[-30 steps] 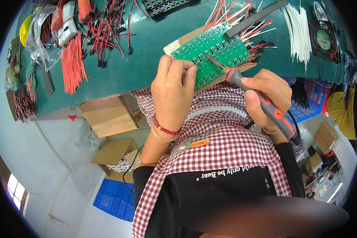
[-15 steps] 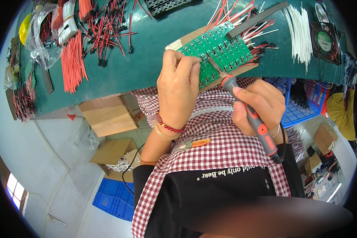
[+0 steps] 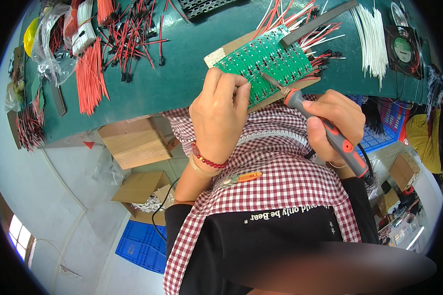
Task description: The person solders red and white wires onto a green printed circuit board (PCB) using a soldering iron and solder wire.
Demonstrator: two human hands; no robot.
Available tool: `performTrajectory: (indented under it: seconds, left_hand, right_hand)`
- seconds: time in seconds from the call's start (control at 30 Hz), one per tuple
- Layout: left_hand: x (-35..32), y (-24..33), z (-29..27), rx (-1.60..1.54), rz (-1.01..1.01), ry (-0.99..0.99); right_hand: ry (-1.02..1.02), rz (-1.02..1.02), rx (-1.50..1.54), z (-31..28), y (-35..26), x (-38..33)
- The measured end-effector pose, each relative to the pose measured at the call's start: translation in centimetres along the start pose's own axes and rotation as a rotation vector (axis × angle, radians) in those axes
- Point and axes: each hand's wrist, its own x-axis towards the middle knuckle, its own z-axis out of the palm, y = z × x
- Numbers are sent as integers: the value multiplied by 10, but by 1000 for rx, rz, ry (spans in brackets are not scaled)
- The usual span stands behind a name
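A green circuit board panel [image 3: 273, 61] lies on a brown backing at the near edge of the green workbench [image 3: 182, 64], with red and white wires fanning out of its far side. My left hand [image 3: 220, 113] is closed at the board's near left edge, fingers pinched together; whether something thin is between them I cannot tell. My right hand [image 3: 332, 123] grips a grey and red soldering iron [image 3: 325, 130], its metal tip resting on the board's near side.
Bundles of red wires [image 3: 91, 73] and red-black leads [image 3: 133, 34] lie on the bench's left part, white wires [image 3: 371, 42] and a small black fan [image 3: 403, 49] at the right. Cardboard boxes [image 3: 133, 142] and a blue crate [image 3: 140, 246] stand on the floor below.
My right hand has tilted the soldering iron and brought its tip up onto the board. My left hand has stayed at the board's near edge.
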Motion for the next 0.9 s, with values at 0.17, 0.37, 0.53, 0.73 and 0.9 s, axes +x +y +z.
performTrajectory:
  seconds: [0.17, 0.37, 0.53, 0.73, 0.9]
  left_hand:
    - [2, -2, 5, -3, 32, 14]
    - [4, 5, 5, 17, 8, -26]
    - [2, 3, 7, -10, 22, -23]
    - [2, 0, -4, -58, 18, 47]
    - [-1, -7, -8, -80, -68, -1]
  right_hand:
    - [-21, 3, -4, -1, 3, -1]
    - [-33, 37, 12, -7, 1, 7]
    - [-55, -2, 22, -10, 0, 9]
    - [85, -19, 53, -12, 6, 3]
    - [27, 2, 69, 2, 2, 5]
